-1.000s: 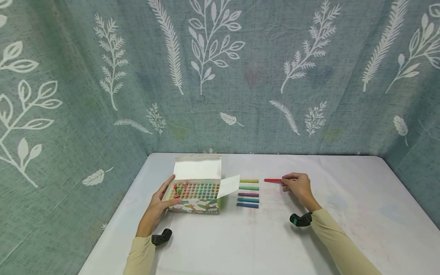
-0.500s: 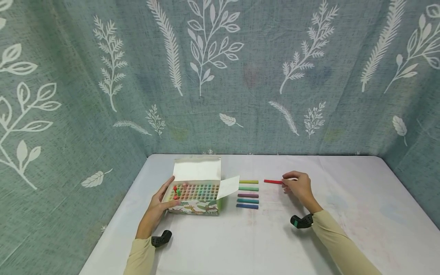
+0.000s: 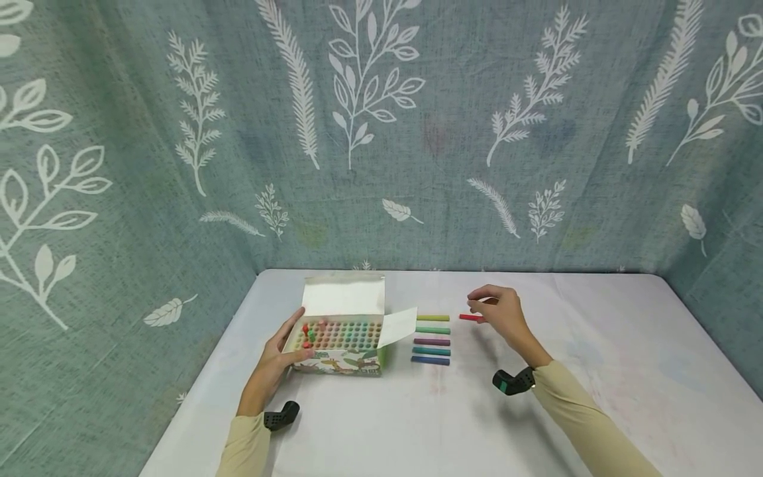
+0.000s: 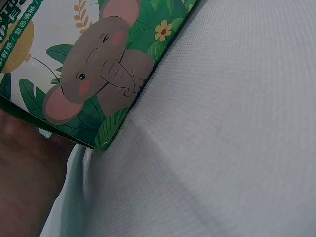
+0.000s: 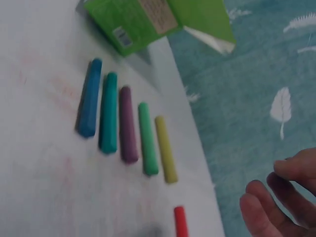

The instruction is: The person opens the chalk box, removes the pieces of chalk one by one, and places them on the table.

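My left hand [image 3: 271, 364] grips the left end of an open chalk box [image 3: 340, 363], thumb over its front edge. In the left wrist view an elephant print covers the box's side [image 4: 106, 64]. Colourful chalk ends fill the rows of holes inside, and a few red and green ones poke up higher. My right hand [image 3: 502, 310] hovers above a red chalk stick [image 3: 469, 317], which lies on the table. The right wrist view shows its fingers [image 5: 256, 212] bent, with nothing between them; the red stick [image 5: 181, 222] lies apart from them.
Between box and red stick lies a column of yellow [image 3: 433, 318], green [image 3: 433, 330], purple [image 3: 432, 342], teal [image 3: 432, 352] and blue [image 3: 430, 361] chalk sticks. The box's side flap [image 3: 398, 326] overhangs toward them. A patterned curtain [image 3: 447, 225] hangs behind the table.
My right hand has let go of the red chalk stick and risen a little, moving left over it. The stick stays on the table. My left hand keeps its hold on the box.
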`<state>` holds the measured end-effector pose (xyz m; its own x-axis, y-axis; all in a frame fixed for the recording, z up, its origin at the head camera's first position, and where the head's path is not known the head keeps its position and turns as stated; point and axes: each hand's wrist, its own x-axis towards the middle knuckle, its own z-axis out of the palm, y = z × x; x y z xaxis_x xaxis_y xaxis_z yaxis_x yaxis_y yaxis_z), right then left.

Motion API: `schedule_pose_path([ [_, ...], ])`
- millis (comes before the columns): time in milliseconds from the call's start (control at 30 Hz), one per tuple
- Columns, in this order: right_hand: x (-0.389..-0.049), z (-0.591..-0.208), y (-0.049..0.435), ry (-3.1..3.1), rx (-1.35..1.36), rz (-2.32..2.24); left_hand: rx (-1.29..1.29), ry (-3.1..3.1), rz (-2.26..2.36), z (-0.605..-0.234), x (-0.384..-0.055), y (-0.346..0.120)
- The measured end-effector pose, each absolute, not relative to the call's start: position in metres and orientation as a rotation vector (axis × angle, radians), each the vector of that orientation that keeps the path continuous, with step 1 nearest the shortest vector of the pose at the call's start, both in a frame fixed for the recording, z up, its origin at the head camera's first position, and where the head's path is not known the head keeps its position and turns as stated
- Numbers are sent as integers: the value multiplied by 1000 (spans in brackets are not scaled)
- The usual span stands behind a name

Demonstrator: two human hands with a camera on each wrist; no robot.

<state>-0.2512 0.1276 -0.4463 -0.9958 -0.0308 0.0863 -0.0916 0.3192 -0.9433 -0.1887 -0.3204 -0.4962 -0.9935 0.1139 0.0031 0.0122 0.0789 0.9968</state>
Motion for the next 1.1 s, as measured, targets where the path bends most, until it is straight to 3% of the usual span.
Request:
schedule_pose_path([
  [433, -226, -383, 84, -2462, 547, 1788, 112, 2303, 2035, -501, -189, -322],
  [1100, -232, -383, 12, -2442, 1017, 1519, 109, 2280, 2050, -499, -190, -321],
])
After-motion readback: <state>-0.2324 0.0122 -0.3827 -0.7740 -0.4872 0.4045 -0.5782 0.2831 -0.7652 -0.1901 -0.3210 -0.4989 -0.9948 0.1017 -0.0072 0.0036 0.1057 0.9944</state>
